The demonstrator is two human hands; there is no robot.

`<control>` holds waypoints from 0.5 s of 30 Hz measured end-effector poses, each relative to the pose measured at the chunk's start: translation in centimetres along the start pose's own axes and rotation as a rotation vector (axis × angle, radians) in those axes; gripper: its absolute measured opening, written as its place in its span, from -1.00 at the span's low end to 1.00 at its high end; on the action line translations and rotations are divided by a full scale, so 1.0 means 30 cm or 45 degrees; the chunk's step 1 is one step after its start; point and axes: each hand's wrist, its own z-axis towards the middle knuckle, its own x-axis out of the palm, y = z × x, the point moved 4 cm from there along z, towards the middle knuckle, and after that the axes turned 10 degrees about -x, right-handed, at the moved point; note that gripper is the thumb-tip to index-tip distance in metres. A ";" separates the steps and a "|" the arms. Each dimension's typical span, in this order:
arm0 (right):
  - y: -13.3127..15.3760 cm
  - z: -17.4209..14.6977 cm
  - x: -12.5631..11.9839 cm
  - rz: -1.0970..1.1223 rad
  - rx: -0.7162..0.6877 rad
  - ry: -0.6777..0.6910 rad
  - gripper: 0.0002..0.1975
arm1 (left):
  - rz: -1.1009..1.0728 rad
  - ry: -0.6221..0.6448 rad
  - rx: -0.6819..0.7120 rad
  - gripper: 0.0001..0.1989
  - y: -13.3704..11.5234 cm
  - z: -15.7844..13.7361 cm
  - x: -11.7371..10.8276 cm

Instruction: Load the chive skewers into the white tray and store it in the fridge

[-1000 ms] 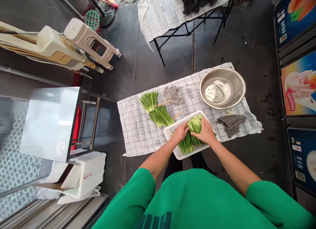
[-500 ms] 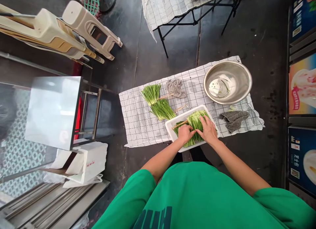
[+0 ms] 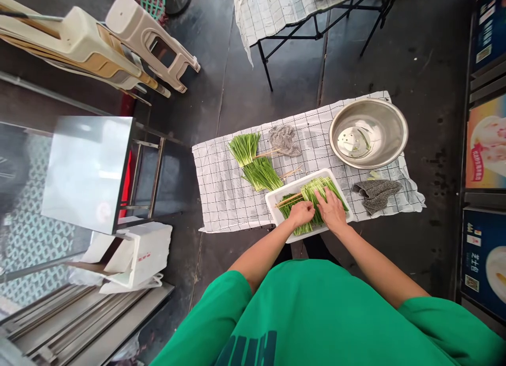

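Closest is the green shirt (image 3: 324, 313), its bare forearms reaching to a white tray (image 3: 290, 188) that juts over the near edge of the table (image 3: 225, 197), right of the middle. Skewered green stalks (image 3: 311, 188) fill most of the tray, pale ends toward its far side, thin sticks (image 3: 288, 200) showing at the left. The left hand (image 3: 302, 212) has its fingers curled in against the stalks; whether it grips any, I cannot tell. The right hand (image 3: 332, 209) lies loose on them, fingers spread.

Near the table's right end, toward the near edge, is a dark grey cloth (image 3: 377, 193). Beyond the tray, to the left, two green bundles (image 3: 261, 174) lie one behind the other, the farther reaching the far edge, beside a crumpled light grey cloth (image 3: 284, 139). A steel bowl (image 3: 389, 131) stands at the far right corner. Farther off are a second table (image 3: 269, 13) and plastic stools (image 3: 122, 18).
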 end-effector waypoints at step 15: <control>0.008 0.010 -0.022 0.056 0.002 -0.016 -0.47 | -0.851 -0.122 -0.100 -0.74 0.270 -0.058 -0.328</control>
